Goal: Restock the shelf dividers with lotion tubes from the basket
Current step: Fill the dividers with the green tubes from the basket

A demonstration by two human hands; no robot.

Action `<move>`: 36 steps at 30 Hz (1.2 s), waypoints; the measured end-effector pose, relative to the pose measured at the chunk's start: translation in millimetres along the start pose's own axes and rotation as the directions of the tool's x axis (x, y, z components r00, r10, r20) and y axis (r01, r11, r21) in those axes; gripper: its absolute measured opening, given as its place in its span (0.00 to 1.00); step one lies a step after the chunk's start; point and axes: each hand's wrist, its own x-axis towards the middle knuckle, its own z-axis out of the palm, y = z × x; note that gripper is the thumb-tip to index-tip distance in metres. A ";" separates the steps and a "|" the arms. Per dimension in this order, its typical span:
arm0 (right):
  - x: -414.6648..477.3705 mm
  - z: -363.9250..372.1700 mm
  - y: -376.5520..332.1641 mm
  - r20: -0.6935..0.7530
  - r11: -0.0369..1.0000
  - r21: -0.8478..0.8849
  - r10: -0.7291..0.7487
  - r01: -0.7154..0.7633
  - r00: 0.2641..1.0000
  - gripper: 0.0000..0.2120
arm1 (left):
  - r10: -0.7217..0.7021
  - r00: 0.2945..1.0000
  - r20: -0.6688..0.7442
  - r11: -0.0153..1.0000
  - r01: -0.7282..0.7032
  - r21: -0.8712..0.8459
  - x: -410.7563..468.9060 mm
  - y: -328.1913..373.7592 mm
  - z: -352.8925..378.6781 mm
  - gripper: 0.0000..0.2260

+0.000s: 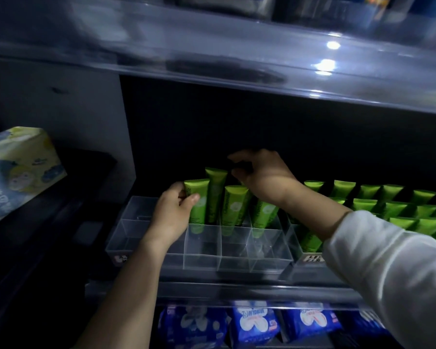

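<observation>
Two hands reach into a dark shelf. The left hand (173,212) has its fingers and thumb wrapped around one green tube (198,205). This tube stands up in the clear divider (202,250), on the left of the tubes there.

Four tubes stand in this divider, counting the held one. The other three tubes (234,205) stand to its right, close together and leaning a little.

The right hand (262,177) is over the far tubes with its fingers curled. It is too dark there to tell if it holds anything. Its arm has a white sleeve (388,268).

The divider's near row of boxes and the boxes on its left are open room. Its near wall sits close to the front edge of the shelf. The upper shelf (212,54) hangs low over the hands, with bright shine on it.

On the right, a second tray (310,259) is packed with rows of green tubes (393,207). The arm and the picture's right edge cut them off, so they cannot be counted.

Below, three blue packs (253,323) show, and more on the right are cut off. One pale pack (18,172) sits tilted on the far left. The words on the tubes are too blurry to read.
</observation>
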 end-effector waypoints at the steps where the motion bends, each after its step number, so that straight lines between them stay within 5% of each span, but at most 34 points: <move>1: -1.4 -0.9 0.6 -0.014 1.000 0.005 -0.002 0.002 1.000 0.16 | 0.002 1.000 0.012 1.000 -0.002 0.012 0.0 0.1 -0.3 0.07; 10: -11.8 -6.0 9.8 -0.041 1.000 0.003 -0.027 0.027 0.999 0.16 | 0.029 0.999 0.032 0.998 -0.031 0.054 -6.1 4.6 -4.3 0.08; 15: -18.7 -6.3 12.4 -0.064 0.999 0.010 -0.047 0.048 0.997 0.16 | 0.019 1.000 -0.008 0.997 -0.018 0.075 -8.2 6.8 -11.0 0.18; 18: -30.2 -10.9 14.3 -0.094 0.997 -0.006 -0.072 0.072 0.993 0.16 | 0.059 0.993 -0.103 0.993 -0.048 0.108 -9.6 15.0 -18.7 0.24; 24: -96.2 -36.9 42.3 -0.166 0.983 -0.141 -0.139 0.116 0.976 0.16 | 0.332 0.880 -0.340 0.935 -0.260 0.239 -40.8 50.0 -25.1 0.16; 30: -231.0 -81.6 124.8 -0.150 0.949 -0.300 0.056 -0.099 0.987 0.17 | 0.578 0.810 0.105 0.702 -0.558 0.442 -99.9 87.6 37.9 0.15; 36: -356.5 -120.7 194.9 -0.220 0.853 -0.304 0.370 -0.423 0.903 0.17 | 0.506 0.614 0.606 0.574 -0.764 0.294 -139.8 83.1 126.9 0.23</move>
